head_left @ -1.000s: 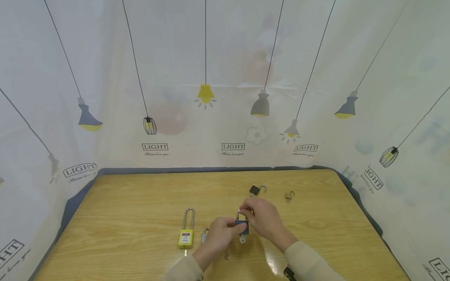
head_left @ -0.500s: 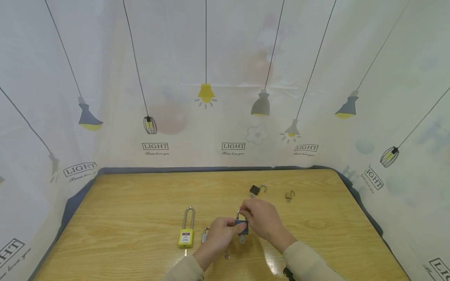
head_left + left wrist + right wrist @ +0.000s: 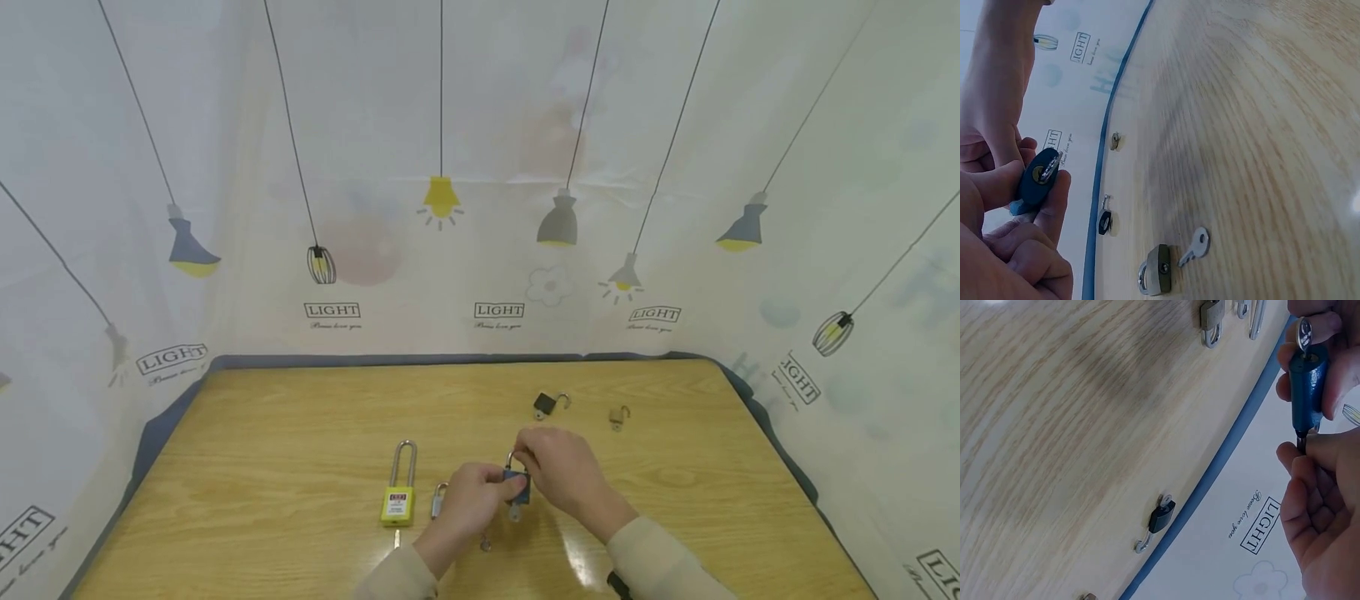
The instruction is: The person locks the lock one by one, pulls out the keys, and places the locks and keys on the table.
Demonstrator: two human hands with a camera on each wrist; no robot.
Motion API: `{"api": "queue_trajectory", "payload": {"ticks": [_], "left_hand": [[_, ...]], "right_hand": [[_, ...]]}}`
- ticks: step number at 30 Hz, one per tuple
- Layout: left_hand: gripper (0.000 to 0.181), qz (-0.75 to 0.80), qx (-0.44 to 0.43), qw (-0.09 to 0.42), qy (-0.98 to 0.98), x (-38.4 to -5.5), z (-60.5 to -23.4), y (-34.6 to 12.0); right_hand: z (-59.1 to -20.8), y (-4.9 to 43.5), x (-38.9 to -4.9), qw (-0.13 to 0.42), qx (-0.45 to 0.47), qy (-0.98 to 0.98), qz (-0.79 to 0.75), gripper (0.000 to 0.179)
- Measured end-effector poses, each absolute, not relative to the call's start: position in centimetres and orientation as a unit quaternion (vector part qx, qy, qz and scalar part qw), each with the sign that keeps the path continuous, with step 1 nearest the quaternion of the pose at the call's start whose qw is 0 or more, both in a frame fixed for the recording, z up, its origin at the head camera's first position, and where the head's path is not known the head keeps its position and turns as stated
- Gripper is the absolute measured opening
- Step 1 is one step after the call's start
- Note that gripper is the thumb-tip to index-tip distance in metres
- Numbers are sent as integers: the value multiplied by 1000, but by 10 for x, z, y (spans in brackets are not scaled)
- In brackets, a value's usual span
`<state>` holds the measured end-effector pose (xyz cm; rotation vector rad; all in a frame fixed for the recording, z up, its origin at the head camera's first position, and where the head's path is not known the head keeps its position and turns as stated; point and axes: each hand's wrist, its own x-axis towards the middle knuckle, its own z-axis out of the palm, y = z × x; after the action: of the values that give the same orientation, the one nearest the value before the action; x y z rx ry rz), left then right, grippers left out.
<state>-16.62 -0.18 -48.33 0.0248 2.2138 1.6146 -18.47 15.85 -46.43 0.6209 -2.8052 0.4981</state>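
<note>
- A yellow padlock with a tall, thin silver loop (image 3: pixel 397 505) lies on the brown wood-look table (image 3: pixel 300 417), left of the hands. A small silver key (image 3: pixel 397 539) lies just below it.
- A small silver padlock (image 3: pixel 437 507) lies nearer the hands, partly covered by the left hand (image 3: pixel 468 500).
- From the head, the left hand also hides a grey-brown metal padlock (image 3: pixel 1159 270). The left wrist view shows it with a flat silver key (image 3: pixel 1196 244) just beside it.
- Past the right hand (image 3: pixel 562 467) lies a black padlock (image 3: pixel 544 405), its silver loop swung out. Farther right is a little tan padlock (image 3: pixel 617 417), its loop out too.
- The pale cloth wall (image 3: pixel 480 100) says "LIGHT" in boxes, over curly writing. The yellow lock's label is too small to read.
- The blue metal padlock (image 3: pixel 1309 390) is up above the table, between both hands. The left hand pinches its body; the right hand pinches its silver loop (image 3: pixel 510 455). A shiny key (image 3: pixel 1304 334) sticks out of its bottom.
- Half a second ago, both hands held the blue lock much the same way, and the other locks lay in the same spots.
</note>
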Motion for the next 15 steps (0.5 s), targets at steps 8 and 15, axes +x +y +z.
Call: {"api": "queue_trajectory", "payload": {"ticks": [8, 15], "left_hand": [[29, 567, 10, 183, 803, -168, -485, 0], [28, 575, 23, 185, 796, -170, -495, 0]], "right_hand": [[-465, 159, -183, 118, 219, -951, 186, 13], [-466, 161, -182, 109, 207, -952, 199, 11]]}}
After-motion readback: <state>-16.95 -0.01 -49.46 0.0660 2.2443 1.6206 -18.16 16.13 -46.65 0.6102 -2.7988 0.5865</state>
